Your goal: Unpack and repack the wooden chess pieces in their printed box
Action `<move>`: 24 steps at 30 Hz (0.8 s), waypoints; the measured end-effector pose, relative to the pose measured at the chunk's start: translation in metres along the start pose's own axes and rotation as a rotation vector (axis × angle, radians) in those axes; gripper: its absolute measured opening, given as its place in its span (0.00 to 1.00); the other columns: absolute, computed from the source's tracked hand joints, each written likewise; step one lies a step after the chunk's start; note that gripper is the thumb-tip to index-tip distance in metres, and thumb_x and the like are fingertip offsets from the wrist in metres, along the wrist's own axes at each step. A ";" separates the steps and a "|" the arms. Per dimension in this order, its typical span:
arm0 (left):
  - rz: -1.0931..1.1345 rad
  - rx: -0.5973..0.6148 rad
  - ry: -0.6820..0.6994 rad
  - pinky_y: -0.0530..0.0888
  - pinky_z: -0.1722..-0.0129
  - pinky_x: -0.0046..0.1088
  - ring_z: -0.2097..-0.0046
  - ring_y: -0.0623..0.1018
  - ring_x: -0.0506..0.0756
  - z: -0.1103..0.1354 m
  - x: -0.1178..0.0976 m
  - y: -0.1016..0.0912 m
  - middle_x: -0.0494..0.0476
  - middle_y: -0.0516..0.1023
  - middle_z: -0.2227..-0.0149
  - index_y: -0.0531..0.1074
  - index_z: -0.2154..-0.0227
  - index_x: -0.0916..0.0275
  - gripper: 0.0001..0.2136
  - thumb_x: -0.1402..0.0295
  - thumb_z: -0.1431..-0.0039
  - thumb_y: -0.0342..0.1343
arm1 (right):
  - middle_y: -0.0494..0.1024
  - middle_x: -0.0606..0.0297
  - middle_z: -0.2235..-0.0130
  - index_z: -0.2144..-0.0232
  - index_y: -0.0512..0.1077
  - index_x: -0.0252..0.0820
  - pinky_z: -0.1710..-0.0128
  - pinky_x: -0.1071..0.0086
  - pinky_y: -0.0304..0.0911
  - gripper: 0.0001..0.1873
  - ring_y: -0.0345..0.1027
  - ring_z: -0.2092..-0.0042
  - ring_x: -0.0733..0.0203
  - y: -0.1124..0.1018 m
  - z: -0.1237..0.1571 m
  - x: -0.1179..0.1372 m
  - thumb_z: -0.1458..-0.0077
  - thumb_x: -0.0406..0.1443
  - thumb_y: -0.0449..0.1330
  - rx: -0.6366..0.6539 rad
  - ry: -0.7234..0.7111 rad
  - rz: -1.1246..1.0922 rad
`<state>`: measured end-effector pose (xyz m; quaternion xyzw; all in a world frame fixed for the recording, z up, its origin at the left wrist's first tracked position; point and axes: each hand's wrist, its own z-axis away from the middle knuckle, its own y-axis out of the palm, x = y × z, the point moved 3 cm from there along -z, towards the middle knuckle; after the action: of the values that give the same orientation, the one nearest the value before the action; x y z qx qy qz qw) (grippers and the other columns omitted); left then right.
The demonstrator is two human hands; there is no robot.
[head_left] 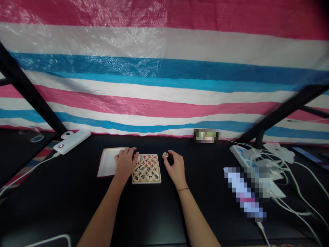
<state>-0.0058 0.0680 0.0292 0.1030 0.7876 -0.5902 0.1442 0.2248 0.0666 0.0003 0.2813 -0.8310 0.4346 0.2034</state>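
A small square tray [146, 181] of round wooden Chinese chess pieces [147, 168] sits on the black table. My left hand [125, 162] rests with fingers curled over the tray's left edge and the flat white lid [108, 163] beside it. My right hand [174, 165] is just right of the tray, thumb and fingers pinched on a single chess piece [165, 155] with a red character, held at the tray's upper right corner. A red string circles my right wrist.
A white power bank [73, 141] with a cable lies at the back left. A white power strip [241, 152] with several plugs and cables lies at the right. A striped tarp hangs behind the table, and black frame bars slant at both sides.
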 end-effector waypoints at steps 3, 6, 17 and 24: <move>0.033 -0.040 0.037 0.61 0.53 0.41 0.54 0.72 0.61 0.003 -0.010 -0.003 0.58 0.79 0.60 0.75 0.63 0.58 0.10 0.63 0.37 0.49 | 0.78 0.57 0.63 0.62 0.73 0.40 0.56 0.61 0.65 0.12 0.70 0.60 0.55 -0.003 0.006 0.013 0.42 0.38 0.52 -0.039 -0.025 -0.064; 0.046 0.020 0.055 0.60 0.54 0.42 0.56 0.72 0.61 0.007 -0.017 0.001 0.57 0.80 0.63 0.74 0.66 0.58 0.10 0.61 0.38 0.49 | 0.77 0.63 0.70 0.63 0.73 0.41 0.65 0.69 0.65 0.12 0.70 0.69 0.60 0.003 0.014 0.024 0.41 0.39 0.52 0.096 0.057 -0.145; -0.078 0.013 0.092 0.55 0.50 0.50 0.54 0.72 0.63 0.017 -0.036 0.002 0.61 0.79 0.69 0.74 0.63 0.60 0.12 0.66 0.36 0.45 | 0.75 0.66 0.74 0.66 0.73 0.42 0.68 0.73 0.62 0.15 0.69 0.71 0.62 0.007 0.016 0.034 0.39 0.44 0.51 0.249 0.159 -0.257; -0.013 0.013 0.110 0.59 0.55 0.44 0.55 0.73 0.62 0.018 -0.041 0.005 0.60 0.81 0.61 0.75 0.58 0.59 0.13 0.67 0.35 0.45 | 0.74 0.67 0.75 0.66 0.73 0.41 0.69 0.73 0.61 0.14 0.67 0.72 0.63 0.009 0.017 0.033 0.40 0.43 0.52 0.236 0.150 -0.257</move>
<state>0.0358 0.0526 0.0341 0.1310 0.7911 -0.5897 0.0960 0.1921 0.0464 0.0050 0.3739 -0.7140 0.5193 0.2841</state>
